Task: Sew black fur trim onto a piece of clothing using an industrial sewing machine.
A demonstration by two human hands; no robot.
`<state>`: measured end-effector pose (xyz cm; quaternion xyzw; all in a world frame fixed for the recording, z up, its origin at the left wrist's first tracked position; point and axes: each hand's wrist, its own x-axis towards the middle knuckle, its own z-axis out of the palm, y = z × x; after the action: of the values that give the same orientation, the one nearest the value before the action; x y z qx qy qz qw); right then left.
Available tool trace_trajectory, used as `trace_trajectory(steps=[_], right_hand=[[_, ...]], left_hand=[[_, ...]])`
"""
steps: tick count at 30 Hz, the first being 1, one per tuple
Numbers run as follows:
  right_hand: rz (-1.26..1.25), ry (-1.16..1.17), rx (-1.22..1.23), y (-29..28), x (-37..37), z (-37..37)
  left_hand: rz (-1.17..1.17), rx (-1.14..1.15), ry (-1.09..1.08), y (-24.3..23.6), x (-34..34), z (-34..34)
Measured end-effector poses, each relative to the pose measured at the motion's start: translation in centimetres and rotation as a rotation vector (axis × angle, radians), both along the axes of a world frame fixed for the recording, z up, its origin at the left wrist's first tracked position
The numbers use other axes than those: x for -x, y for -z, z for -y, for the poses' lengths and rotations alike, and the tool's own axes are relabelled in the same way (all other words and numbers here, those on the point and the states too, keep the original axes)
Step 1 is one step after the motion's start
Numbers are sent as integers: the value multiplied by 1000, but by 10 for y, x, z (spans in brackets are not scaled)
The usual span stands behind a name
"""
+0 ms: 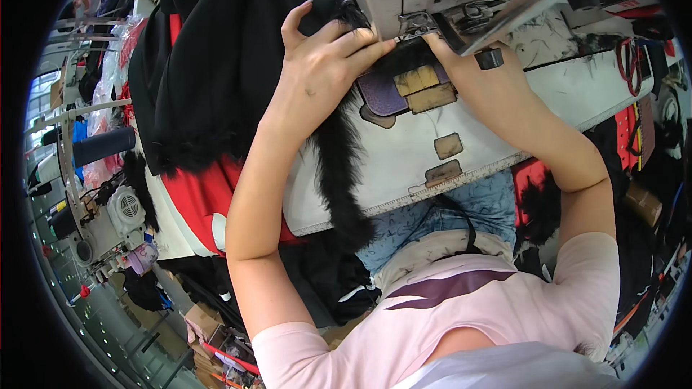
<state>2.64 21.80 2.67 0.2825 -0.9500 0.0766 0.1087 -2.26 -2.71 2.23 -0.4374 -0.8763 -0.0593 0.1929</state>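
Note:
My left hand (321, 68) is at the left of the sewing machine's (414, 21) presser foot. Its fingers and thumb close on black fur trim, while one finger sticks up apart. From under that hand a long black fur strip (342, 173) hangs over the table's near edge. A black garment (216, 50) with a furry hem lies bunched to the left, with red fabric (205, 194) below it. My right hand (479, 68) reaches in at the right of the presser foot, thumb near the needle area; the machine head hides most of its fingers.
The white machine table (404, 166) carries worn tape patches, a purple patch (382, 94) and a ruler strip along its near edge. A red loop (628, 68) lies at the right end. Another machine's motor (126, 205) stands at the left. Cardboard boxes (205, 324) sit lower left.

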Motion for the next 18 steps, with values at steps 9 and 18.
trace_trajectory(steps=[9, 18], right_hand=[[78, 54, 13, 2, 1, 3], [-115, -208, 6, -5, 13, -16]], left_hand=[[5, 6, 7, -1, -6, 2], [305, -71, -46, -39, 5, 24]])
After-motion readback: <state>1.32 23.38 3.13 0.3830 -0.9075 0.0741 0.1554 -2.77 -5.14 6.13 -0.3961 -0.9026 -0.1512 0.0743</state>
